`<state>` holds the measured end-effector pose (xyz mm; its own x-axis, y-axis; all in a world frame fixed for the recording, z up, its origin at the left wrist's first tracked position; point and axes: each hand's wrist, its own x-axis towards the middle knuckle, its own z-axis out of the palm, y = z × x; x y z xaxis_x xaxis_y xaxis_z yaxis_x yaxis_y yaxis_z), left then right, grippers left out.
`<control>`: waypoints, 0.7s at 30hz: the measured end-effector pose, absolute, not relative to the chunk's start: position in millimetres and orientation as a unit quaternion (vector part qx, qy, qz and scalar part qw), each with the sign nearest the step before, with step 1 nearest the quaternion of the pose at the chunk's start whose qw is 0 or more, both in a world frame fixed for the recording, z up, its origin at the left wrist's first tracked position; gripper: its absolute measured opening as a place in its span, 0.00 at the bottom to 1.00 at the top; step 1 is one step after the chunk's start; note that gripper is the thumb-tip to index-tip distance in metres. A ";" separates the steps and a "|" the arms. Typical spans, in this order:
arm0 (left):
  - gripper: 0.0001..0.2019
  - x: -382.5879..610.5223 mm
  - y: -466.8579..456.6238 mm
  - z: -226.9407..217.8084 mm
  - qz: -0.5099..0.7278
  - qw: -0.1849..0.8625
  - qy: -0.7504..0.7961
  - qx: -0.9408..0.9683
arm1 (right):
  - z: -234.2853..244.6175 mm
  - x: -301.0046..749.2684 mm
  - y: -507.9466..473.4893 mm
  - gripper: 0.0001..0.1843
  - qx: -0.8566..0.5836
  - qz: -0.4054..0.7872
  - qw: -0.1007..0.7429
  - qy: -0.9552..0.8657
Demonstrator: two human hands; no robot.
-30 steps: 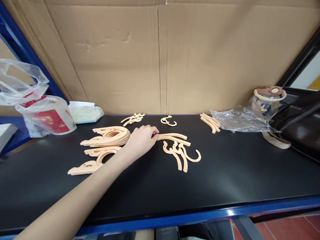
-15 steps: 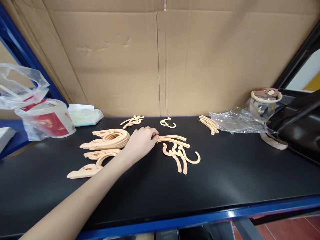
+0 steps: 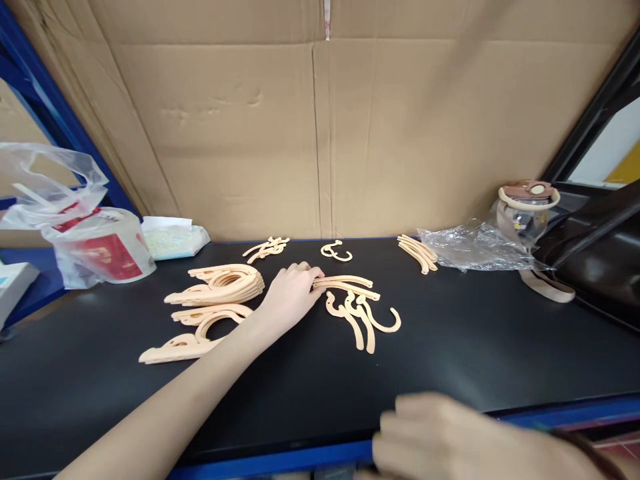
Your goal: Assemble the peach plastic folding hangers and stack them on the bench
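Observation:
My left hand (image 3: 293, 293) reaches over the black table with its fingers closed on the left ends of two curved, peach-coloured plastic hanger arms (image 3: 345, 283). Just below these lie hook pieces and short curved arms (image 3: 364, 317), partly overlapping. My right hand (image 3: 435, 433) is at the lower right, above the table's front edge, blurred by motion; whether it holds anything does not show. Beside my left forearm are stacks of folded plastic hangers (image 3: 225, 285), the nearer stack (image 3: 183, 347) partly hidden by the arm.
Along the back lie a small pile of arms (image 3: 267, 249), loose hooks (image 3: 336, 251) and more curved arms (image 3: 417, 254). Clear plastic film (image 3: 470, 247) and a strapped bottle (image 3: 527, 213) stand right. At left are a bagged tub (image 3: 107, 250) and a tissue pack (image 3: 175, 239).
My right hand has come into view at the lower right. My left hand has shifted slightly, its fingers now closed on the ends of the hanger arms. The view has tilted slightly.

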<state>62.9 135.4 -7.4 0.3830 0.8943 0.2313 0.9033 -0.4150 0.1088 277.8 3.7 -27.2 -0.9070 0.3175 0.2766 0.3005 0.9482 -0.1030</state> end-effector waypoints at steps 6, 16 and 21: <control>0.12 70.4 137.1 -16.4 -0.157 0.014 -0.534 -0.831 | 13.7 289.0 114.3 0.12 -0.353 -0.021 0.256 -0.900; 0.15 71.7 142.3 -20.9 -0.198 -0.025 -0.519 -0.831 | -20.8 315.7 156.6 0.17 -0.466 0.046 0.180 -0.865; 0.14 64.5 144.4 -13.6 -0.240 -0.055 -0.530 -0.811 | -19.2 319.2 159.1 0.16 -0.499 0.070 0.191 -0.842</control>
<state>64.5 144.4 -13.6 0.3228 0.8869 0.3306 0.8343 -0.4315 0.3431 319.2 159.1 -19.2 -0.4284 0.8676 0.2526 0.8140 0.4919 -0.3091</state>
